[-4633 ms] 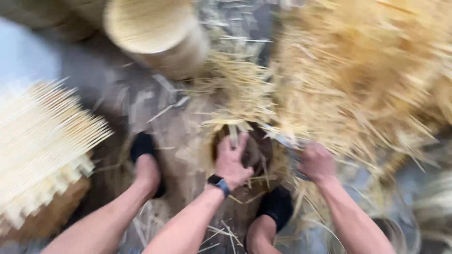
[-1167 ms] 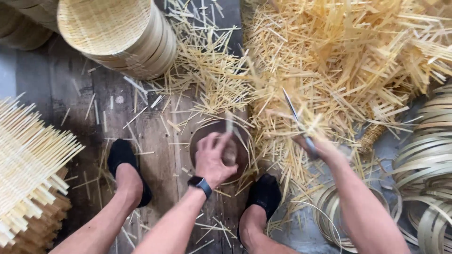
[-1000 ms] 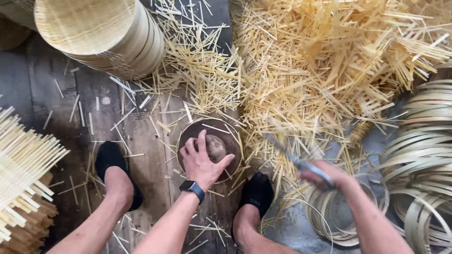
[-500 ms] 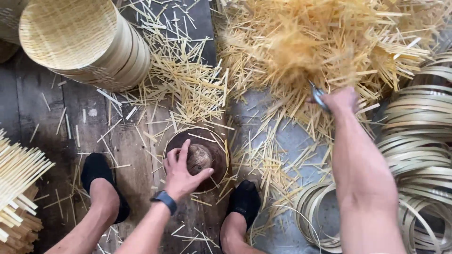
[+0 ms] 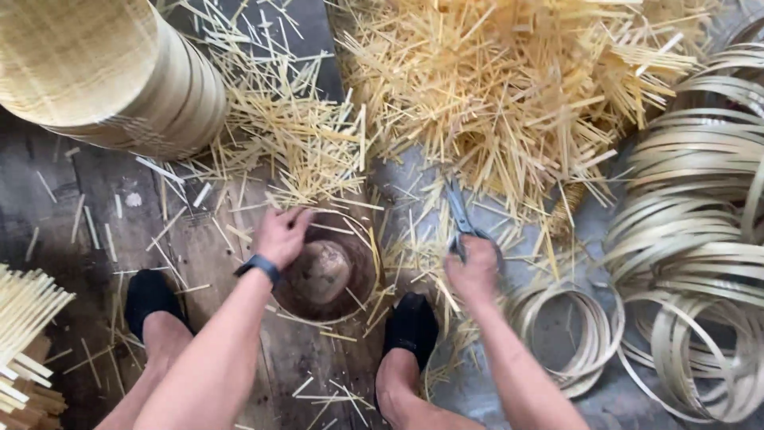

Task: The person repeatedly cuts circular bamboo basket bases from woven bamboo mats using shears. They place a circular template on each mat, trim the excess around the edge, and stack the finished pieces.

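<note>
Fingers of my right hand (image 5: 475, 267) clamp the scissors (image 5: 460, 216), blades toward the straw-coloured stick heap (image 5: 509, 87); my left hand (image 5: 280, 235) rests, fingers loosely spread, on the rim of the round block (image 5: 326, 271) between my feet. Dark worn planks (image 5: 72, 207) lie strewn with splinters, bamboo hoops (image 5: 692, 231) coiled rightward.

Pale, matt bamboo sticks (image 5: 509, 95) and smooth bent bamboo hoops (image 5: 692, 239) lie on rough, worn floorboards (image 5: 103, 223), beside dull metal scissors (image 5: 461, 219) and a woven basket (image 5: 95, 72).

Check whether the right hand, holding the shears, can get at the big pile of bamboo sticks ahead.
Probably yes: the right hand sits just short of the pile, shears pointing into it, nothing between.
</note>
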